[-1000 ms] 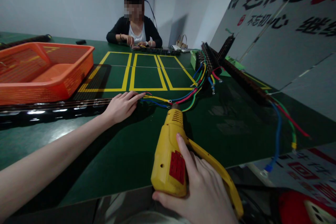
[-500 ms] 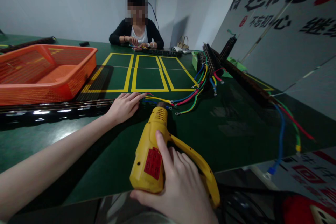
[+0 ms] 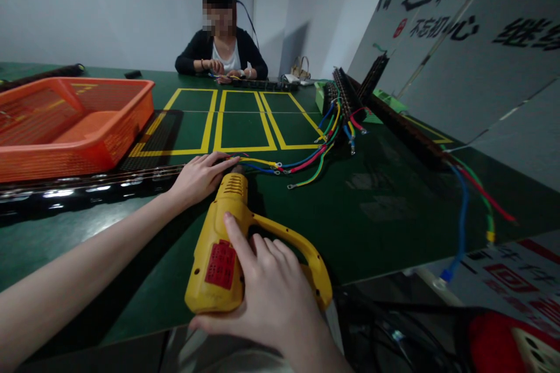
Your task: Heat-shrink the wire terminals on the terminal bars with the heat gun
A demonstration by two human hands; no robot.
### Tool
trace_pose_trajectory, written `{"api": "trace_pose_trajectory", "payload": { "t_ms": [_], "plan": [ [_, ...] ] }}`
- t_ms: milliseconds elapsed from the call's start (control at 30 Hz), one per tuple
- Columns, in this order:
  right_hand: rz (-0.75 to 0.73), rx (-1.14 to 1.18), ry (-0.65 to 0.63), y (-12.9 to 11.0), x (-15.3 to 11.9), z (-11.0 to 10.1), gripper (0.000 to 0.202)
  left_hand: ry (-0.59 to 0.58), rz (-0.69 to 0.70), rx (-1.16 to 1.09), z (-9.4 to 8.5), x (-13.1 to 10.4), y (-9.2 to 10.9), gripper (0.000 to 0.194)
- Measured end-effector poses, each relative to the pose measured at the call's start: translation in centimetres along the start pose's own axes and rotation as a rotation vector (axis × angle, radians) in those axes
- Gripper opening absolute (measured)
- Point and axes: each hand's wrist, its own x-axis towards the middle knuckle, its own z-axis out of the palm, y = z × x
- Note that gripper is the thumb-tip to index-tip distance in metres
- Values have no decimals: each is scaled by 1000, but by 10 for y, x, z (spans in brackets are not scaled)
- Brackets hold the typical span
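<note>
My right hand [image 3: 266,285] is wrapped round a yellow heat gun [image 3: 219,250] with a red label, its thumb at the rear of the body. The gun's dark nozzle [image 3: 237,169] is beside the fingertips of my left hand [image 3: 199,178]. That hand's fingers are closed on the near ends of thin wires; a yellow wire [image 3: 258,161] and a blue wire [image 3: 258,169] run out to the right from them. Ring terminals sit at the wires' ends, close to red, blue and green cables [image 3: 312,157]. A long black ribbed strip [image 3: 100,186] lies left of my left hand.
An orange basket [image 3: 100,128] stands at the left. Yellow tape rectangles mark the green table [image 3: 385,210]. Black strips with coloured cables [image 3: 350,96] lie at the right, beside green baskets. Across the table sits a person [image 3: 223,52] with hands on wires.
My right hand has moved left with the heat gun, bringing the nozzle near my left fingertips. My left hand stays on the wires. The view has shifted slightly.
</note>
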Motion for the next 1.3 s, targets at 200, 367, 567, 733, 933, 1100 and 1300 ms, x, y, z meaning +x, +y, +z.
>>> {"api": "trace_pose_trajectory", "payload": {
  "t_ms": [200, 367, 567, 733, 933, 1100, 1300],
  "plan": [
    [-43, -1, 78, 13, -8, -4, 120, -18, 11, 13, -2, -2, -1, 45],
    [4, -35, 106, 26, -21, -8, 122, -12, 9, 21, -2, -2, 1, 45],
    [116, -99, 166, 36, -40, -13, 125, 15, -15, 42, -1, -1, 3, 43],
    [228, -145, 238, 31, -48, -13, 127, 0, -12, 30, 0, 0, 3, 44],
    [217, -133, 217, 30, -46, -9, 121, 16, -19, 39, 2, 1, 4, 44],
    [190, -96, 157, 24, -36, -8, 122, 7, -24, 34, 2, 2, 4, 45],
    [143, -32, 60, 7, -15, -6, 124, -14, -25, 39, -1, 2, 6, 44]
  ]
}}
